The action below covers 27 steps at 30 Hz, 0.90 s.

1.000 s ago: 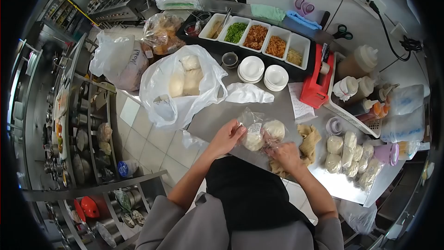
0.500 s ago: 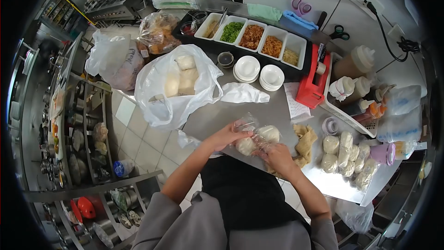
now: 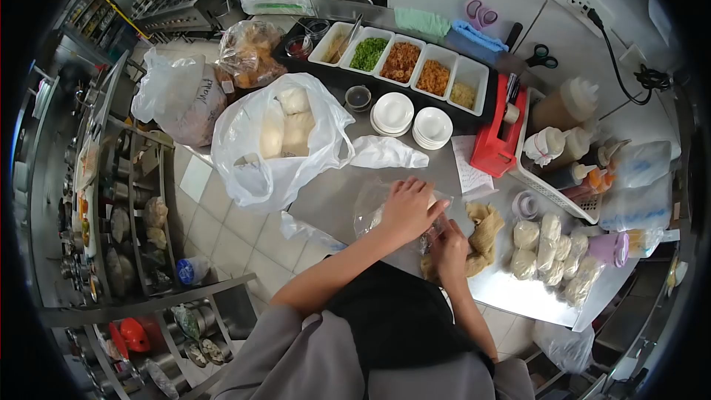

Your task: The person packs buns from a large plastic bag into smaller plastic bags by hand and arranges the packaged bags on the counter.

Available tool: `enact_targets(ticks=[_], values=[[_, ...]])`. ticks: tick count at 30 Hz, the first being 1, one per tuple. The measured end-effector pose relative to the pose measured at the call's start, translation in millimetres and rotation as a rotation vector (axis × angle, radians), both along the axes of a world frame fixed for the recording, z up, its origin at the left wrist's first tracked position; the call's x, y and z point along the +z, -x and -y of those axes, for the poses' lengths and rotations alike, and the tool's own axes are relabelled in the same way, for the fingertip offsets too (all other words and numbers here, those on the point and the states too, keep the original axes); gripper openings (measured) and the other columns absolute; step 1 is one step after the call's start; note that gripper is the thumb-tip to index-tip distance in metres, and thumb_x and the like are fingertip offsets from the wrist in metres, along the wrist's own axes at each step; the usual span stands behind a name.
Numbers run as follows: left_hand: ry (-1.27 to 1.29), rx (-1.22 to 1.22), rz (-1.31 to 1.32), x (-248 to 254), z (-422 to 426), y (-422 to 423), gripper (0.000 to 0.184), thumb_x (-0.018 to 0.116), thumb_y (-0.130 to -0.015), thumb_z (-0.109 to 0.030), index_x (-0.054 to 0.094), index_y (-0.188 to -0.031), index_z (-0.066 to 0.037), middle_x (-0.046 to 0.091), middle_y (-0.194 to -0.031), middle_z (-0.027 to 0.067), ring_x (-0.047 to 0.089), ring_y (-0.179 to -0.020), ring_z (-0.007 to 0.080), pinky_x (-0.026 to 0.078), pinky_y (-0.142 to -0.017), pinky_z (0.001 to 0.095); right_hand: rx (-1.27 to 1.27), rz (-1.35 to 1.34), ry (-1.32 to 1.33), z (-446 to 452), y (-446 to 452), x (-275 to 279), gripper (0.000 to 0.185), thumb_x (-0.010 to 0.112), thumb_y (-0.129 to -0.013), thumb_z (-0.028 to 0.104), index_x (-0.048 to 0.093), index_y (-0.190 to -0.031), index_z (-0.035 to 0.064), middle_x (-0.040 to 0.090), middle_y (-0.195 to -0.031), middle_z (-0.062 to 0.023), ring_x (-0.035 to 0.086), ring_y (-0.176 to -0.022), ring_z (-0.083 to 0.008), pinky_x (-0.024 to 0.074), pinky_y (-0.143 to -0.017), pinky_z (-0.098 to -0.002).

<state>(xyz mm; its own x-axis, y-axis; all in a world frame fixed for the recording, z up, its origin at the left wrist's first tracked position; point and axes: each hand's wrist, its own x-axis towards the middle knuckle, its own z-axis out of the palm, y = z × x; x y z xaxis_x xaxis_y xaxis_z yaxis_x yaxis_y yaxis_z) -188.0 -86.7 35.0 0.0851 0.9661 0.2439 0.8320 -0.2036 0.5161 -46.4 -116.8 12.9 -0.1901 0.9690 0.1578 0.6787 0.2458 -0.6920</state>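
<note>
Mostly, the left hand (image 3: pixel 415 211) is hiding what is lying beneath it, to the left of the red dispenser (image 3: pixel 491 143) and nearer the person; its fingers are lying slightly apart across a clear bag (image 3: pixel 364 204), and a pale lump (image 3: pixel 376 217) inside is showing only in part; the right hand (image 3: pixel 449 252) is curling in beside it, touching the plastic, its fingertips being largely hidden; I cannot tell whether either hand is gripping anything.

Left of the dispenser and beyond it, a black rack (image 3: pixel 355 78) is holding five white tubs (image 3: pixel 461 105); chopped greens (image 3: pixel 369 54), reddish-brown bits (image 3: pixel 401 61), orange-brown bits (image 3: pixel 432 76) and pale bits (image 3: pixel 463 93) are filling four, while a utensil is partly covering the leftmost tub's contents; well left of the dispenser, a white bag (image 3: pixel 248 167) is holding pale rounded pieces (image 3: pixel 298 133), its plastic hiding their lower parts; right of the dispenser, a white crate (image 3: pixel 589 209) is holding squeeze bottles (image 3: pixel 575 101).
</note>
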Motion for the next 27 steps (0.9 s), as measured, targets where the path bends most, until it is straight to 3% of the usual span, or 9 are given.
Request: enact_targets(ticks=[2, 5, 8, 11, 14, 20, 23, 26, 27], values=[[0.222, -0.069, 0.005, -2.1, -14.4, -6.2, 0.025, 0.060, -0.083, -0.024, 0.064, -0.091, -0.001, 0.064, -0.095, 0.0143, 0.058, -0.094, 0.0286, 0.038, -0.088, 0.0406, -0.001, -0.032, -0.028, -3.3, 2.0, -8.0, 0.026, 0.062, -0.079, 0.005, 0.062, -0.104, -0.0036, 0.060, -0.078, -0.0144, 0.059, -0.061, -0.0294, 0.0455, -0.054, -0.0361], [0.126, -0.037, 0.015, -12.7, -22.0, -13.3, 0.018, 0.060, -0.080, -0.018, 0.063, -0.071, -0.003, 0.064, -0.078, 0.0096, 0.061, -0.080, 0.0265, 0.039, -0.086, 0.0393, 0.045, -0.143, 0.015, -4.8, 1.0, -18.5, 0.017, 0.060, -0.078, 0.004, 0.062, -0.093, -0.0038, 0.061, -0.076, -0.0168, 0.058, -0.059, -0.0334, 0.0457, -0.054, -0.0388], [0.187, -0.040, 0.049, -6.3, -16.3, -21.2, 0.014, 0.061, -0.079, -0.016, 0.065, -0.071, -0.005, 0.065, -0.075, 0.0096, 0.062, -0.076, 0.0258, 0.039, -0.086, 0.0372, 0.020, -0.117, 0.141, -3.9, -0.3, -19.5, 0.011, 0.062, -0.077, 0.006, 0.061, -0.083, -0.0022, 0.061, -0.070, -0.0183, 0.058, -0.057, -0.0361, 0.0453, -0.053, -0.0423], [0.206, -0.070, 0.164, -10.9, -9.3, -26.5, 0.012, 0.061, -0.079, -0.016, 0.067, -0.074, -0.007, 0.067, -0.079, 0.0091, 0.062, -0.073, 0.0266, 0.040, -0.085, 0.0363, 0.082, -0.058, 0.070, -3.9, -5.7, -35.2, 0.015, 0.065, -0.074, 0.010, 0.062, -0.084, -0.0012, 0.060, -0.064, -0.0181, 0.058, -0.055, -0.0390, 0.0457, -0.054, -0.0451], [0.243, -0.125, 0.265, -11.5, -6.9, -30.3, 0.013, 0.062, -0.079, -0.018, 0.069, -0.078, -0.008, 0.068, -0.083, 0.0085, 0.061, -0.079, 0.0278, 0.041, -0.085, 0.0367, 0.163, 0.051, 0.059, -2.7, -12.5, -63.2, 0.016, 0.063, -0.074, 0.008, 0.062, -0.087, -0.0008, 0.063, -0.073, -0.0196, 0.062, -0.067, -0.0375, 0.0470, -0.059, -0.0444], [0.296, -0.197, 0.322, 1.5, -5.2, -28.2, 0.015, 0.063, -0.079, -0.022, 0.069, -0.081, -0.008, 0.067, -0.084, 0.0083, 0.058, -0.091, 0.0297, 0.042, -0.088, 0.0384, 0.088, -0.189, -0.215, -12.2, 7.9, -35.6, 0.025, 0.068, -0.072, 0.014, 0.063, -0.092, 0.0016, 0.065, -0.078, -0.0153, 0.061, -0.068, -0.0393, 0.0479, -0.061, -0.0476], [0.220, -0.228, 0.425, -10.3, -4.2, -25.0, 0.016, 0.062, -0.080, -0.023, 0.068, -0.079, -0.008, 0.067, -0.083, 0.0072, 0.059, -0.092, 0.0291, 0.043, -0.086, 0.0381, 0.099, -0.202, -0.187, -18.3, 8.9, -43.0, 0.023, 0.067, -0.075, 0.014, 0.064, -0.094, 0.0013, 0.063, -0.076, -0.0173, 0.061, -0.069, -0.0373, 0.0466, -0.062, -0.0443], [-0.060, 0.025, 0.185, 27.4, 12.0, 3.7, 0.025, 0.061, -0.083, -0.030, 0.066, -0.085, -0.006, 0.067, -0.081, 0.0094, 0.059, -0.092, 0.0289, 0.046, -0.080, 0.0384, 0.095, -0.209, 0.111, -19.0, -1.1, -56.3, 0.018, 0.063, -0.080, 0.011, 0.064, -0.095, 0.0005, 0.060, -0.075, -0.0201, 0.060, -0.070, -0.0342, 0.0445, -0.062, -0.0409], [-0.019, 0.279, 0.164, 18.6, 21.2, 26.9, 0.030, 0.060, -0.085, -0.034, 0.064, -0.088, -0.004, 0.065, -0.080, 0.0103, 0.060, -0.086, 0.0299, 0.047, -0.076, 0.0395, 0.032, -0.229, 0.140, -18.6, 5.6, -41.2, 0.017, 0.062, -0.081, 0.010, 0.064, -0.095, 0.0006, 0.059, -0.074, -0.0207, 0.059, -0.069, -0.0328, 0.0437, -0.062, -0.0403]])
